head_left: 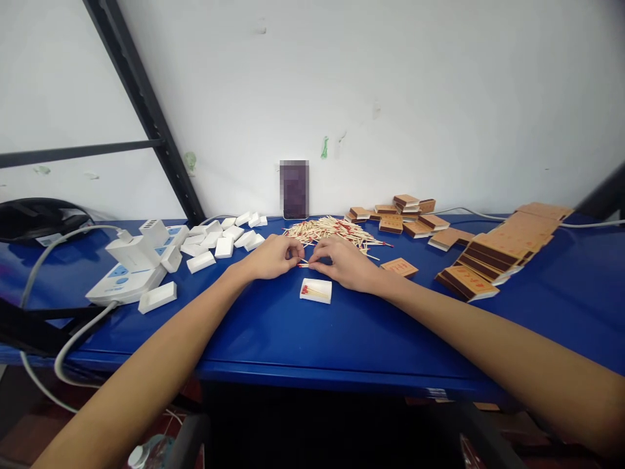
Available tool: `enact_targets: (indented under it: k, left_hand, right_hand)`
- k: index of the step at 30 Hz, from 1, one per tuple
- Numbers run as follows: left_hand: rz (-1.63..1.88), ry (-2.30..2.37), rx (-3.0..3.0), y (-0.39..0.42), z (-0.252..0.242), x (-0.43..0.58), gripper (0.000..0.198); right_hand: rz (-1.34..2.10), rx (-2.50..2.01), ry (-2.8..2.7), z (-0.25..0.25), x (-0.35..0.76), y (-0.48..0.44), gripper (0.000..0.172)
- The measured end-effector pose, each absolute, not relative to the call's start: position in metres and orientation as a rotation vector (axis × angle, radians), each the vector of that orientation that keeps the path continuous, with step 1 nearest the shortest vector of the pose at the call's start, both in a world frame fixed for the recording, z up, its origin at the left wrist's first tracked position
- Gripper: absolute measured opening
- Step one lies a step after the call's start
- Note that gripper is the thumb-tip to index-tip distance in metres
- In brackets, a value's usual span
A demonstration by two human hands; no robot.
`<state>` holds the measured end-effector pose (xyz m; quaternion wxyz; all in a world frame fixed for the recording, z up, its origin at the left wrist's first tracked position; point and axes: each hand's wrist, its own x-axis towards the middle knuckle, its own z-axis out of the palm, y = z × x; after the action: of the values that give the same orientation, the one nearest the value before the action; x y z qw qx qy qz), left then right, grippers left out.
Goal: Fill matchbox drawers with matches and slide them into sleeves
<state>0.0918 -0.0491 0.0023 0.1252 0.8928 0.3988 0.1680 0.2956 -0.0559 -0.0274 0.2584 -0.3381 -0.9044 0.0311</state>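
Between my two hands are a few red-tipped matches (303, 264), held just in front of a loose heap of matches (327, 228). My left hand (277, 255) has its fingertips closed around the left end of them. From the other side, my right hand (342, 262) pinches their right end. Right below the hands lies a small white matchbox tray (322, 300) with several matches in it, their red heads to the left. A closed matchbox sleeve (401, 267) rests beside my right wrist.
Several white trays (224, 247) are scattered at the left, near a white power strip (122, 281) with cables. Brown matchboxes (390, 223) stand in piles at the right, with a long slanting stack (517, 234). A phone (295, 189) leans on the wall. The table edge (317, 374) is near me.
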Motion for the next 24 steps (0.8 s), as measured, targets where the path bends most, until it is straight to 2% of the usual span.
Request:
enact_targets:
  k: [16,19,24]
  left_hand:
    - [0.798,1.332,2.727,-0.040,-0.011,0.097,0.014]
    - [0.868,1.280,2.756,-0.040,-0.011,0.100,0.015]
    - [0.731,1.032,2.716,-0.043,-0.011,0.101,0.017]
  right_hand:
    - [0.278,-0.847,-2.442,-0.023,0.300,-0.067,0.018]
    - [0.294,-0.824,-2.436,-0.023,0.298,-0.068,0.018]
    - [0.255,-0.869,-2.414,-0.025,0.297,-0.065,0.014]
